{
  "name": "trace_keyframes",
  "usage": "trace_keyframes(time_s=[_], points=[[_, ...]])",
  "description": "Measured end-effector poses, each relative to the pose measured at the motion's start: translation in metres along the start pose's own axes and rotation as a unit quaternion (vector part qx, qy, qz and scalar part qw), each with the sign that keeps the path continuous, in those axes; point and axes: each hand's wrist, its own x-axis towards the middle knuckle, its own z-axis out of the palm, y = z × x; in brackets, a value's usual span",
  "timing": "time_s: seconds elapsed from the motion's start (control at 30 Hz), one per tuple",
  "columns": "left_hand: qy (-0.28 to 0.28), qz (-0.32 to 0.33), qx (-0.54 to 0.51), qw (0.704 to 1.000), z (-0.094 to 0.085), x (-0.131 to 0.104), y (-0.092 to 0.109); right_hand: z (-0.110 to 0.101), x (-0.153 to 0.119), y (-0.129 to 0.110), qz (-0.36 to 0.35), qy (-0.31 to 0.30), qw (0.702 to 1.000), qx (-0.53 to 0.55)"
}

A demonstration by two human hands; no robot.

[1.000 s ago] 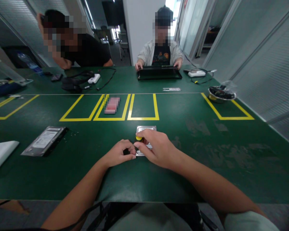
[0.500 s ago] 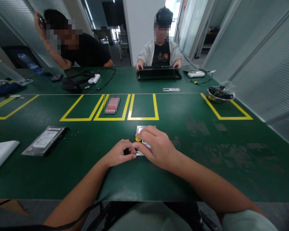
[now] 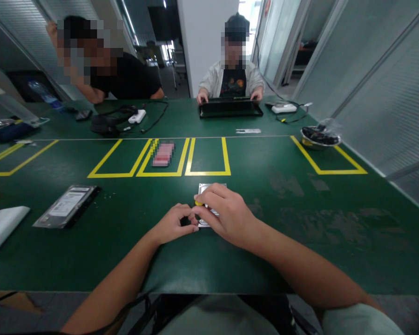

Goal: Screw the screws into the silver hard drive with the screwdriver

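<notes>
The right hand (image 3: 226,204) is clamped on a yellow-topped tool (image 3: 199,203), thumb and fingers pinching it above the left side of the silver drive (image 3: 203,187). The left hand (image 3: 172,225) curls in at the drive's left edge, its thumb tip at the near corner; its other fingertips run behind the right thumb, so I cannot tell whether they grip the drive or the tool's lower end. The silver drive lies flat on the bench (image 3: 192,267), largely covered by the right hand.

The step looks like turning a small fastener near that left edge, though the tool's tip is hidden. Done well, the tool should stand square to the drive's face, with steady pressure straight down and the turn made by the fingers rather than the wrist. The left hand probably serves best as a brace against twisting, its fingertips out of the tip's path. A leaning tool could slip and score the cover.

Well to the drive's left lies a larger drive (image 3: 66,205), with small bits (image 3: 104,197) scattered beside it; any loose fastener is best set apart from those. Just beyond the silver drive is a yellow tape outline (image 3: 207,174); beyond it and well to its right stands a metal bowl (image 3: 314,145) of dark pieces.
</notes>
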Motion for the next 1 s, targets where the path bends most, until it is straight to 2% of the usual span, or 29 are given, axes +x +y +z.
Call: trace_keyframes(time_s=[0.23, 0.4, 0.73, 1.0], points=[[0.01, 0.003, 0.004, 1.0, -0.001, 0.0005, 0.0027, 0.0033, -0.0017, 0.0028, -0.02, 0.026, 0.999, 0.013], [0.012, 0.007, 0.005, 1.0, 0.0003, 0.0006, -0.0021, 0.0025, -0.0017, 0.002, -0.029, 0.003, 0.999, 0.034], [0.004, -0.005, 0.008, 1.0, 0.001, 0.0003, -0.0052, 0.0011, -0.0017, 0.003, -0.002, 0.033, 0.999, 0.017], [-0.003, 0.0, 0.012, 1.0, 0.0017, 0.0014, -0.0057, 0.0028, -0.0004, 0.0052, -0.014, 0.041, 0.999, 0.031]])
